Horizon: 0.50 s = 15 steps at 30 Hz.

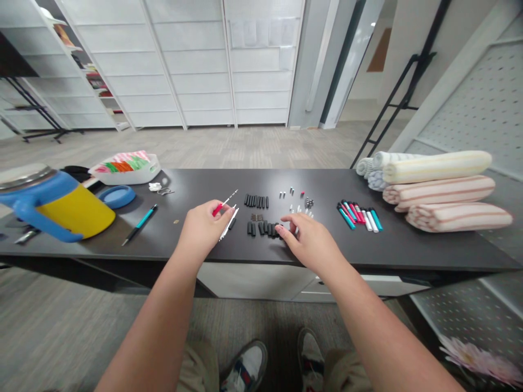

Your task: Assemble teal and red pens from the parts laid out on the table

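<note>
Pinching a red stick (217, 210) between thumb and fingers, your left hand (201, 226) sits over the middle of the worktop (192, 185), with the stick's thin, pale end pointing away from you and to the right. Thin white rods (227, 224) slant just beside that thumb; whether the hand holds them too, you cannot tell. Your right hand (312, 239) is loosely curled, palm down, its thumb and forefinger at the right end of a row of black grips (262, 228); whether they pinch one is hidden. Between your hands and just beyond those grips lie small springs (257, 217), and farther from you a row of black tubes (256, 201) stretches across. Beyond your right hand, you have white tips (298, 209) partly covered by the fingers, a cluster of metal bits (309, 202) and a small red bit (302, 194). Farther right, teal, red and white barrels (359, 215) lie side by side in a slanting group, with rolled towels (445, 188) stacked at the right end. Over to your left, a teal and black pen (139, 224) lies apart from the parts, near a blue lid (117, 196). A blue and yellow mug (77, 212) stands at the far left, and behind the lid is a white tray (134, 175) with colourful contents.
</note>
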{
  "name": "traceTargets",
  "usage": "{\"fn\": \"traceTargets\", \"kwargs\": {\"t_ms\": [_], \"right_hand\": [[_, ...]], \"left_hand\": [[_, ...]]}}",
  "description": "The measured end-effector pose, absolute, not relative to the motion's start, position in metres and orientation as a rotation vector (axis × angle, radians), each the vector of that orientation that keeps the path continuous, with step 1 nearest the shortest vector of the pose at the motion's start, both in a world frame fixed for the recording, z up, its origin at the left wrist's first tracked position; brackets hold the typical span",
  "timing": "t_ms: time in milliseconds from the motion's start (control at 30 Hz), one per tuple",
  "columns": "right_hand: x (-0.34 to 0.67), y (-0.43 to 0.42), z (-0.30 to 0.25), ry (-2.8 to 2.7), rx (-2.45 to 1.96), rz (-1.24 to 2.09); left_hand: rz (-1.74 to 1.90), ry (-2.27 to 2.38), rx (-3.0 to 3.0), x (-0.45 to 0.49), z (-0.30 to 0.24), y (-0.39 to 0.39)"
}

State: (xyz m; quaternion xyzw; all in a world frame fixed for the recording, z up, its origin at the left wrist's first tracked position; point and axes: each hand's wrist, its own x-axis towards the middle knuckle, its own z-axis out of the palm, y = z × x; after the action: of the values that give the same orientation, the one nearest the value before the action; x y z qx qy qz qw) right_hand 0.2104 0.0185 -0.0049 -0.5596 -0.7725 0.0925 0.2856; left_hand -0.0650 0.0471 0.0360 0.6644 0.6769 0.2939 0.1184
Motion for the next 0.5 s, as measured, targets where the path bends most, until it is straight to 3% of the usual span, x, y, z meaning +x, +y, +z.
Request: {"fn": "traceTargets", "kwargs": {"t_ms": [500], "right_hand": [[0.213,0.020,-0.002,-1.938,-1.403,0.372]], "left_hand": [[0.444,2.083,2.042,-0.022,0.034,0.157]]}}
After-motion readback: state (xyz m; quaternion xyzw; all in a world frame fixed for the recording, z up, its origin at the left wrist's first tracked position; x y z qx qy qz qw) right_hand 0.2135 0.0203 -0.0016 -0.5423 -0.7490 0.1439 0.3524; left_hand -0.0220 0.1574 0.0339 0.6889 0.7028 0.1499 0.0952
